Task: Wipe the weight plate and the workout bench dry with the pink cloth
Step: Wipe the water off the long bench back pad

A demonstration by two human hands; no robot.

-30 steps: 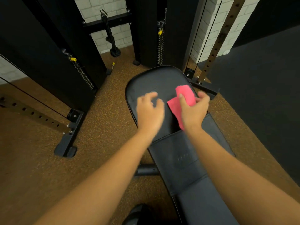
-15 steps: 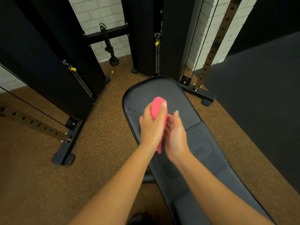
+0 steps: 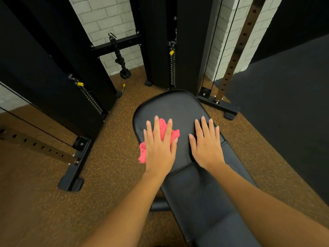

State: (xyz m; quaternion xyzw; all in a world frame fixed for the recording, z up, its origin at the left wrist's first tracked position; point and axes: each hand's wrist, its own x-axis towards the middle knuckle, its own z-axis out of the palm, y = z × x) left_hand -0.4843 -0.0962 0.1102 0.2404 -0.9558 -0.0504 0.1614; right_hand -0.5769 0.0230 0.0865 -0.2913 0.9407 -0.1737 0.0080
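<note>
left hand (image 3: 159, 148) spread flat on pink cloth (image 3: 142, 154) | right hand (image 3: 206, 147) spread flat on workout bench (image 3: 178, 107) | speckled brown floor (image 3: 106, 175)

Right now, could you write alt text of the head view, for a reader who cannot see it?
A person's left hand presses a pink cloth flat on the black workout bench, near its left edge; the right hand rests flat on the bench beside it. A black cable machine stands behind, on brown floor.

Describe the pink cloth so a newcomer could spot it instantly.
Find the black bench before the cable machine. On its rounded end, left side, the left hand presses the cloth flat. It is the only pink thing in view.
</note>
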